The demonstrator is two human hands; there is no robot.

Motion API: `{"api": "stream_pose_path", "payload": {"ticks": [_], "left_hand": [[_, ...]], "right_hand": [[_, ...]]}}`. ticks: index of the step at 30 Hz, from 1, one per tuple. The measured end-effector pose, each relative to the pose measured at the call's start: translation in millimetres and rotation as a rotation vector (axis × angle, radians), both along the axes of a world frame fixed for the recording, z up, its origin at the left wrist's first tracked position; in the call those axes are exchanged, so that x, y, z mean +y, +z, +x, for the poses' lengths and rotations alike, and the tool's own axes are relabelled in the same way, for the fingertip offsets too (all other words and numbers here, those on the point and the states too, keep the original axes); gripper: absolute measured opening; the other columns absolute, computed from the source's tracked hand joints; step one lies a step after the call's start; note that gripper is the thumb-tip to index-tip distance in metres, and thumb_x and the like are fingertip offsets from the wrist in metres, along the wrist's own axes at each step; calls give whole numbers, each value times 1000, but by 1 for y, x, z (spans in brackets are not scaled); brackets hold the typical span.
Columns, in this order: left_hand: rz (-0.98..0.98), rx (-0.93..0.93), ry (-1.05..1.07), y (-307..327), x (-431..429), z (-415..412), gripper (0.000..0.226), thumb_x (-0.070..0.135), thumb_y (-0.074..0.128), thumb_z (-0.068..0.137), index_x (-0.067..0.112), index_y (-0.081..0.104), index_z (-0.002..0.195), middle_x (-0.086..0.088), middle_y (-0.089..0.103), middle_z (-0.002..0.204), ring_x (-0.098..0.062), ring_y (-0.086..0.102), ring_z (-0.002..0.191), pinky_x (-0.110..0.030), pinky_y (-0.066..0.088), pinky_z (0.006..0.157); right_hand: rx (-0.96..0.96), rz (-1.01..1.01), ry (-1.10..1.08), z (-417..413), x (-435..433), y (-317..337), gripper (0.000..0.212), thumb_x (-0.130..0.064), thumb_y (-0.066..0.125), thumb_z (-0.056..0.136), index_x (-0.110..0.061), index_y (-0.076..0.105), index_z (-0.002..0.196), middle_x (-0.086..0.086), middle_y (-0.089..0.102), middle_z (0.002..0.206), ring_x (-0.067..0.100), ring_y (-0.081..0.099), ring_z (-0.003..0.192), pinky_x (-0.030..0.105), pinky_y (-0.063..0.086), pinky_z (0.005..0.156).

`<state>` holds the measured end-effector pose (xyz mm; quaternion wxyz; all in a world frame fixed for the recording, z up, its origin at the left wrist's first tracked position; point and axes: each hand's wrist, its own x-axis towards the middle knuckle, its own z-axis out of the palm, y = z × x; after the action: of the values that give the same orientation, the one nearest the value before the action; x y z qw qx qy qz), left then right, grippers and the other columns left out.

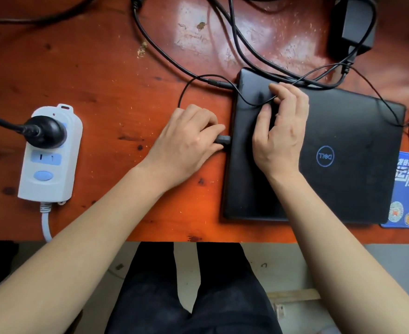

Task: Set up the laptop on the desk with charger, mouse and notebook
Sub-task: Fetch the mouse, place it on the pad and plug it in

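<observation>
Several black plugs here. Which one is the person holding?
The flat plug pinched by the left hand at the laptop's side; the round plug sits in the power strip.

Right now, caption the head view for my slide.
Left hand pinches a black plug at the edge of the closed laptop while the right hand rests on its lid.

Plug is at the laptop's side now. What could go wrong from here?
1. The left hand pinches the plug at the edge of the laptop; alignment cannot be judged from above, so it may go in skewed.
2. Thin cables cross the closed laptop, one under the right hand; opening it could snag them.
</observation>
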<state>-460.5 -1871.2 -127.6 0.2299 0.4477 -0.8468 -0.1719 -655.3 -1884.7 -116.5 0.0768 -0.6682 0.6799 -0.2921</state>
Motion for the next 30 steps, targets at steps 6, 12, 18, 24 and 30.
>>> {"api": "stream_pose_path", "payload": {"ticks": [6,12,18,24,30], "left_hand": [[14,40,63,-2,6,-4,20,21,63,93,3,72,95,-10,64,93,-33,58,88,-45,41,75],[17,44,93,-6,12,-6,18,18,64,94,4,71,103,-11,64,98,-32,57,91,-43,39,79],[-19,28,83,-9,12,-5,19,20,62,96,5,71,104,-11,64,101,-32,58,93,-43,39,82],[-55,7,86,-13,13,-5,19,21,62,95,6,71,105,-10,64,101,-31,57,93,-41,39,81],[-42,-23,88,-7,14,-5,20,22,64,94,7,72,105,-9,66,101,-31,59,91,-44,43,78]], "right_hand": [[22,-3,-14,1,0,0,31,1,50,95,6,59,124,23,55,124,36,53,117,45,44,103],[40,2,-22,3,1,3,29,1,50,95,6,60,122,24,56,124,37,54,117,37,41,106],[25,-3,-22,2,1,3,29,1,50,95,6,60,121,24,56,125,38,54,117,40,41,106],[4,-18,-19,-1,1,-2,29,-1,49,95,5,60,121,23,55,126,36,53,117,37,41,106],[-84,91,-29,1,4,9,33,4,48,92,5,60,123,25,49,134,38,51,124,41,42,107]]}}
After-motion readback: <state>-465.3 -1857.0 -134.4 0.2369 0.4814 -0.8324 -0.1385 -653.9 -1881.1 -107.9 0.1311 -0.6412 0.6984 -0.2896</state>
